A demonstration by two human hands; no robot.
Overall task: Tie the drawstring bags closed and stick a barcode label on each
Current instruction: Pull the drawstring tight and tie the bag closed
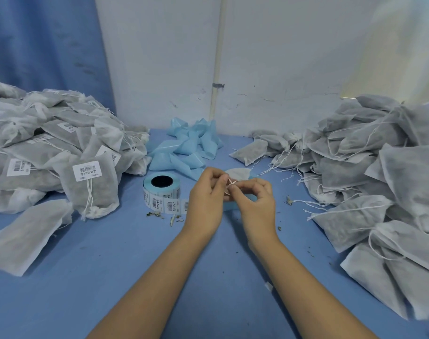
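My left hand [207, 192] and my right hand [253, 198] meet over the middle of the blue table, fingertips pinched on a thin white drawstring [231, 184] looped between them. The bag [238, 174] it belongs to shows only as a pale edge behind my fingers; the rest is hidden. Just left of my hands stands a roll of barcode labels [161, 192], its strip of labels [174, 206] trailing toward my left hand. A heap of labelled bags [62, 152] lies at the left. A pile of unlabelled bags [370, 172] with loose strings fills the right.
Crumpled light-blue label backing strips [186, 145] lie at the back centre against the white wall [269, 57]. A flat bag [23, 237] rests at the near left. Small dried leaf bits [159, 215] are scattered on the blue tabletop [135, 265].
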